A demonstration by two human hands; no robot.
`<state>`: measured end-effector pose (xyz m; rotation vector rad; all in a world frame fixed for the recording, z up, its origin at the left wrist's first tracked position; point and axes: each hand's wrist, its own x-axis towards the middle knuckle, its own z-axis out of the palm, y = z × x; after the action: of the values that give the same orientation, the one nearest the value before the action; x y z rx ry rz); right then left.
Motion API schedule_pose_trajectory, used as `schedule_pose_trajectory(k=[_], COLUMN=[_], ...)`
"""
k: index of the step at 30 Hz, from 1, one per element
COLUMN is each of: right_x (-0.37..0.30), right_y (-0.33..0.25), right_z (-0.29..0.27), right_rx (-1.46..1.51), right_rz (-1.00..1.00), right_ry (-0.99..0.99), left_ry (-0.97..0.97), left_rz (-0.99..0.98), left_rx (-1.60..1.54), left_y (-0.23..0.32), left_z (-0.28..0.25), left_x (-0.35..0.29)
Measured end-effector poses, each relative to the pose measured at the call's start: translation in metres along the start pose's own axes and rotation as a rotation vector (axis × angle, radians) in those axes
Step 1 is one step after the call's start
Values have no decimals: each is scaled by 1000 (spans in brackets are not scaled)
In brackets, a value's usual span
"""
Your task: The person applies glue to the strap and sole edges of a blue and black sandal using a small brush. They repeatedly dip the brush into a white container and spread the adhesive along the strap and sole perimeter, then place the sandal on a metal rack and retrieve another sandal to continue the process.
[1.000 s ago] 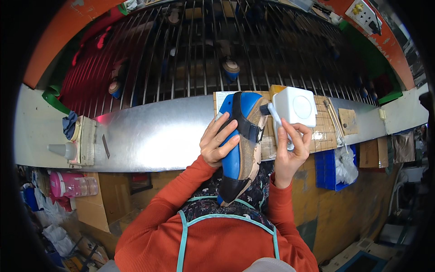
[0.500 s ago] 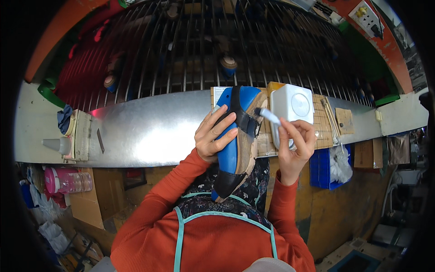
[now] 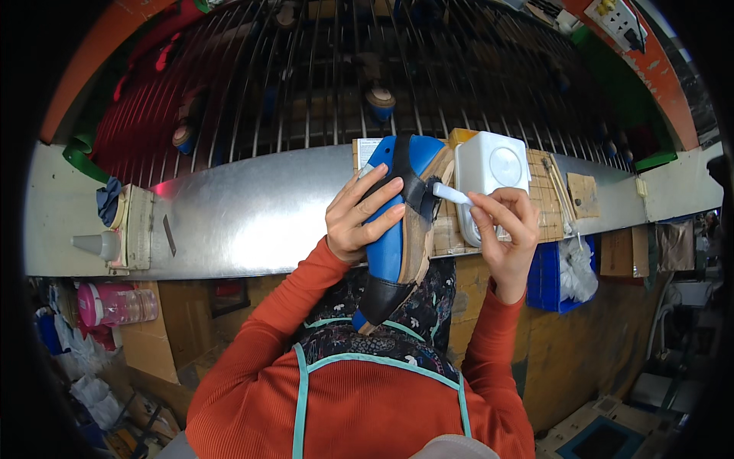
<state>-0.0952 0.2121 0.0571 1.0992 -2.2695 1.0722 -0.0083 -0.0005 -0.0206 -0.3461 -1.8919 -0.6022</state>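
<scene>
Shiny metal tabletop [image 3: 229, 214] stretching across middle of frame. Blue-and-black shoe [image 3: 384, 256] slanting at frame centre, left hand [image 3: 359, 214] gripping it from left side, fingers spreading over its blue flank. Right hand [image 3: 506, 229], right of shoe, pinching white-handled brush [image 3: 451, 193], tip meeting shoe's right side.

Left grip [image 3: 352, 224] spread, right grip [image 3: 511, 233] pinched
</scene>
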Motion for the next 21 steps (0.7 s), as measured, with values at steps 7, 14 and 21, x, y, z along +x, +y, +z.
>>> schedule_pose_trajectory(k=[7, 14, 21], right_x=[8, 12, 19], right_y=[9, 4, -2], right_z=[-3, -9, -22], right_rx=[100, 21, -4], right_rz=[-48, -128, -198], right_ry=[-66, -93, -178], left_ry=[-5, -20, -11], left_rz=[4, 9, 30], left_rx=[-27, -29, -20], left_y=[-1, -3, -2], left_z=[-2, -4, -8], left_x=[5, 10, 17])
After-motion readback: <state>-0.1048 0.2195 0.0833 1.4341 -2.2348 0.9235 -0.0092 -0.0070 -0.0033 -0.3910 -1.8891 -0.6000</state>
